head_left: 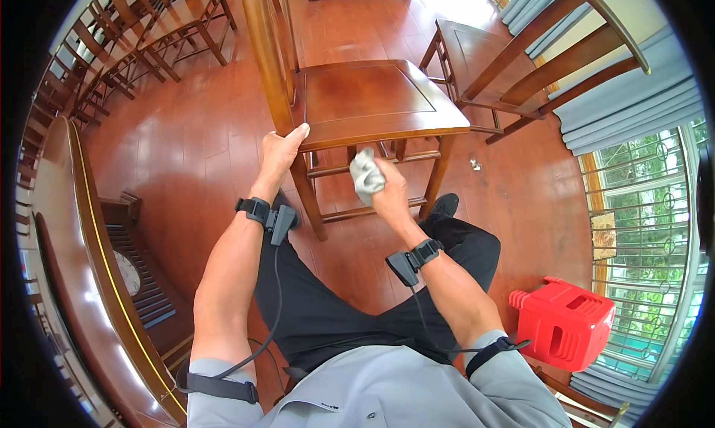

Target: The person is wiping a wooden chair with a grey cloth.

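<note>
In front of me stands a polished wooden chair (363,93), its seat side facing me and its back rising at the left. My left hand (283,150) grips the near left corner of the seat, thumb on top beside the back post (262,59). A crumpled pale cloth (366,177) is bunched in my right hand (391,189). That hand is just below the seat's near edge, in front of the chair's side rails; I cannot tell whether the cloth touches them. The fingers under the seat corner are partly hidden.
A second wooden chair (480,65) stands to the right, beyond the first. A red plastic stool (564,325) lies near the window at right. Several chairs (167,26) line the far left. A large wooden table (100,294) borders my left. Small scraps (475,164) lie on the floor.
</note>
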Demonstrator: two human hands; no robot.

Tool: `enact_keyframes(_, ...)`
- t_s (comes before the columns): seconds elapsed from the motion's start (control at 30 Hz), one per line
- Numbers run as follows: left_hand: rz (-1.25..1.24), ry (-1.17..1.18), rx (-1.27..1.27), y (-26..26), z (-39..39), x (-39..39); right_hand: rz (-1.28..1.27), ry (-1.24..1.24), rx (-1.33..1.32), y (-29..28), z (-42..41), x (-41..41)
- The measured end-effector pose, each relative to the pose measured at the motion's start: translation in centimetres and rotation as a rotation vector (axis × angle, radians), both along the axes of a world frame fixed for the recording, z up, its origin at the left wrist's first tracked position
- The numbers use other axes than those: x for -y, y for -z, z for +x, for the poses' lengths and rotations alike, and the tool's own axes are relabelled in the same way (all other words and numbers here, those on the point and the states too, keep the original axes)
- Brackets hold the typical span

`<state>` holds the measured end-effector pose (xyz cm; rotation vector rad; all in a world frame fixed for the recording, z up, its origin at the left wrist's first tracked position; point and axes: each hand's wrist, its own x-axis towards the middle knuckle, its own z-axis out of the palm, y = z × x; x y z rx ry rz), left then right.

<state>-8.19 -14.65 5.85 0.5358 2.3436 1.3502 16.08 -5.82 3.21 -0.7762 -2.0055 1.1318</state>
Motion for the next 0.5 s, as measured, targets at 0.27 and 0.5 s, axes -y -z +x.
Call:
enact_keyframes(0.27,0.083,0.061,0.088,-0.6,1.2,-0.7,-0.144,0.343,-0.033,0.3,-5.4,1.0)
enact_keyframes(0.5,-0.043,0.032,0.045,-0.7,0.5,-0.8,0.256,0.098,0.103,1.2,-2.1,0.9)
